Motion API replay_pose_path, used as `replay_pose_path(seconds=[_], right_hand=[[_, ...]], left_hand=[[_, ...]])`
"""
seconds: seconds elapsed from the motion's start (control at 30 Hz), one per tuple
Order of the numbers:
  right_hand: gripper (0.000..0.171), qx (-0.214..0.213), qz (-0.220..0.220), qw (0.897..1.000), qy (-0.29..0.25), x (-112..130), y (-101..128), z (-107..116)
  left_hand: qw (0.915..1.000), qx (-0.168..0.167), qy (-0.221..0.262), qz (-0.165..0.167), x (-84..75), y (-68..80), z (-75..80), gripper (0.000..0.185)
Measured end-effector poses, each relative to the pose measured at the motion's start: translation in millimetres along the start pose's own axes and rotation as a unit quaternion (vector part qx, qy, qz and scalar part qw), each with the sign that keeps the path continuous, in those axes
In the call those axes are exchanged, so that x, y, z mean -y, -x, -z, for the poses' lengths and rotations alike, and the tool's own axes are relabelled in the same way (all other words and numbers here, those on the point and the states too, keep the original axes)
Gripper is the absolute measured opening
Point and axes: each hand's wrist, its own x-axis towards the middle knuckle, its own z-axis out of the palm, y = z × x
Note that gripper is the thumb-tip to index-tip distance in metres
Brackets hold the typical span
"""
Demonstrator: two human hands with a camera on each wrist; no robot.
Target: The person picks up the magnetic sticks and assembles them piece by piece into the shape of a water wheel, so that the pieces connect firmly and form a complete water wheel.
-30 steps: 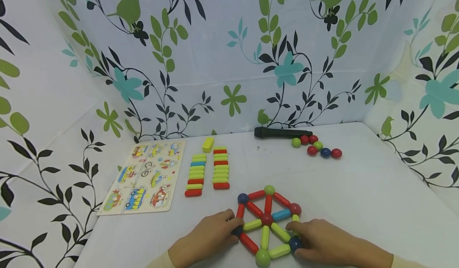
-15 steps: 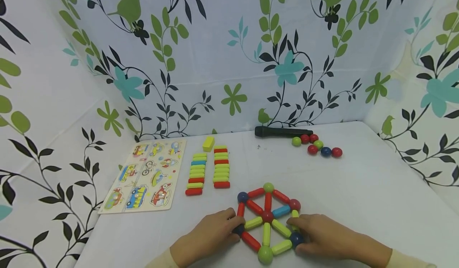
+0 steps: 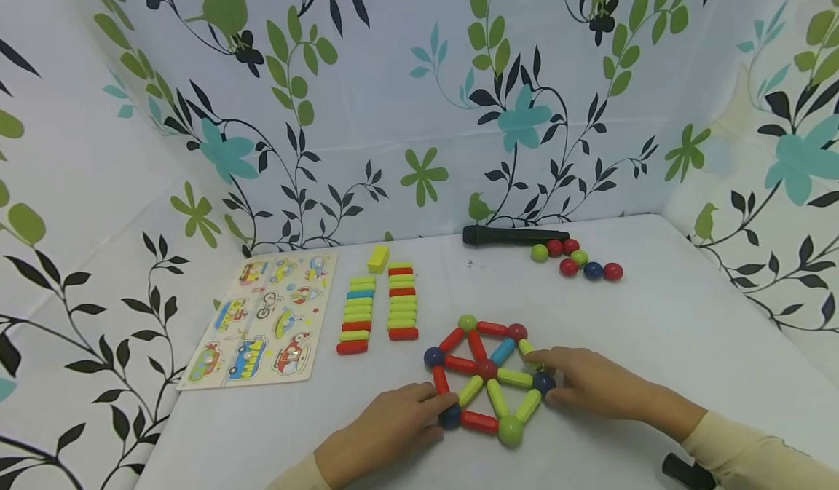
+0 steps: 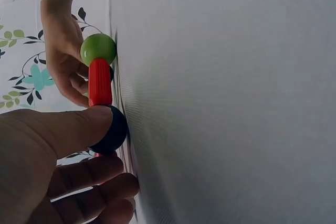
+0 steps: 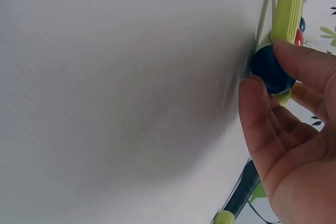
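The hexagon of rods and balls point(image 3: 486, 370) lies flat on the white table point(image 3: 655, 344), near its front edge. We see our left hand point(image 3: 387, 432) pinch the dark blue ball point(image 4: 111, 129) at its lower left corner. Our right hand point(image 3: 590, 384) grips another blue ball point(image 5: 270, 69) on its right side. Behind it lie rows of spare rods point(image 3: 380, 304).

Your wheel of rods and balls point(image 3: 488, 377) mixes red, lime-green and one sky-blue rod with dark-blue, green and dark-red balls. The spare rods point(image 3: 380, 306) are mostly lime and red (one blue). The loose balls point(image 3: 577, 261) are red, green and blue. The bench point(image 3: 655, 344) is white; the backdrop point(image 3: 419, 97) is white with green, teal and black vines.
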Motion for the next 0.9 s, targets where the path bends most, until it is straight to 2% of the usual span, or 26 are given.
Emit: replay_pose_path(seconds=[0.3, 0.57, 0.7, 0.9], right_hand=[[0.052, 0.006, -0.003, 1.0, -0.004, -5.7, -13.1, 10.9], [0.062, 0.05, -0.002, 0.998, -0.034, -6.0, -17.2, 14.3], [0.063, 0.071, 0.005, 0.997, -0.019, -4.4, -23.9, 17.2], [0.056, 0.072, 0.032, 0.997, 0.007, -3.8, -33.1, 20.6]], left_hand=[[0.9999, 0.011, 0.002, -0.003, -4.0, -1.7, 4.8, 0.057], [0.9998, 0.02, 0.006, 0.0, -4.1, -1.1, 3.9, 0.058], [0.9997, 0.021, 0.009, 0.001, -2.8, -1.1, 2.1, 0.057], [0.9998, 0.016, 0.006, -0.006, -1.1, -1.9, 0.6, 0.055]])
